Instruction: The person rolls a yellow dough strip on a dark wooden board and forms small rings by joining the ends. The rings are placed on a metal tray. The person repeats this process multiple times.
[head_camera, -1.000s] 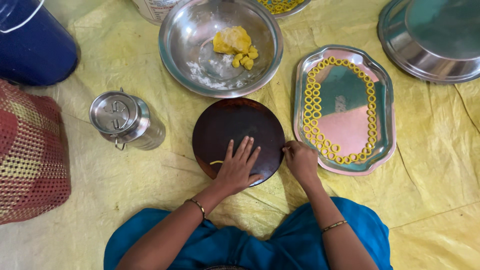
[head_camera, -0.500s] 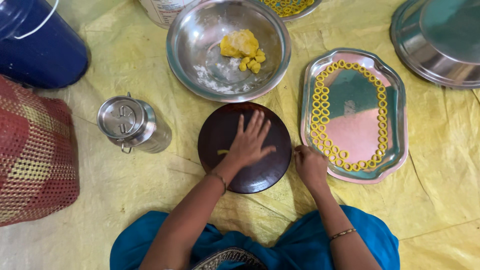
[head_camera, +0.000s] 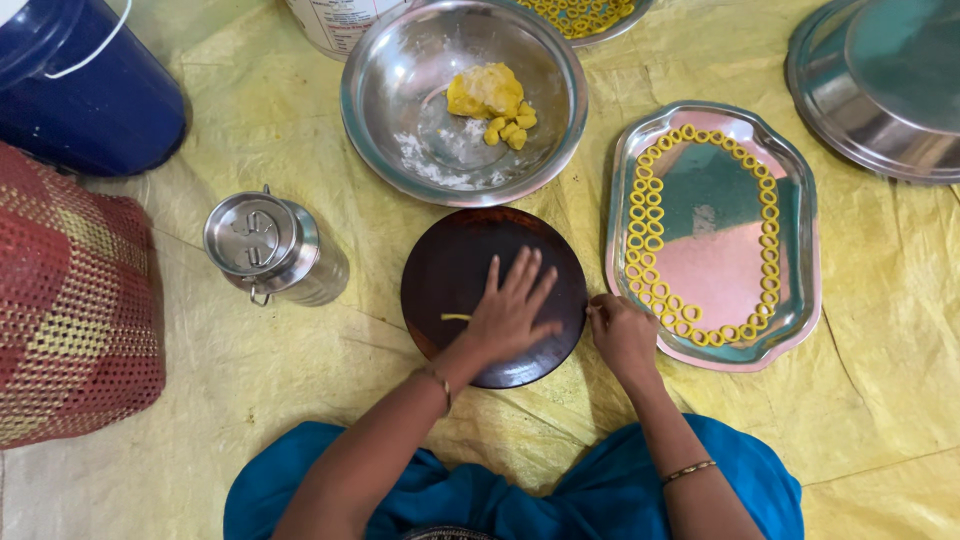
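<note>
My left hand (head_camera: 512, 308) lies flat, fingers spread, on a round dark wooden board (head_camera: 455, 262). A thin strand of yellow dough (head_camera: 456, 317) sticks out from under its palm. My right hand (head_camera: 622, 333) rests at the board's right edge, fingers curled around the rim, beside a steel tray (head_camera: 712, 200). Several small yellow dough rings (head_camera: 648, 190) line the tray's border. A steel bowl (head_camera: 410, 80) beyond the board holds a lump of yellow dough (head_camera: 484, 92) and a few small pieces.
A small lidded steel can (head_camera: 268, 250) stands left of the board. A red woven basket (head_camera: 70, 300) sits at far left, a blue bucket (head_camera: 85, 90) at top left, and large steel lids (head_camera: 880, 80) at top right. Yellow sheeting (head_camera: 880, 400) covers the floor.
My left hand slid forward over the board and has come back toward me, rolling the dough strand. The right hand stayed at the board's edge.
</note>
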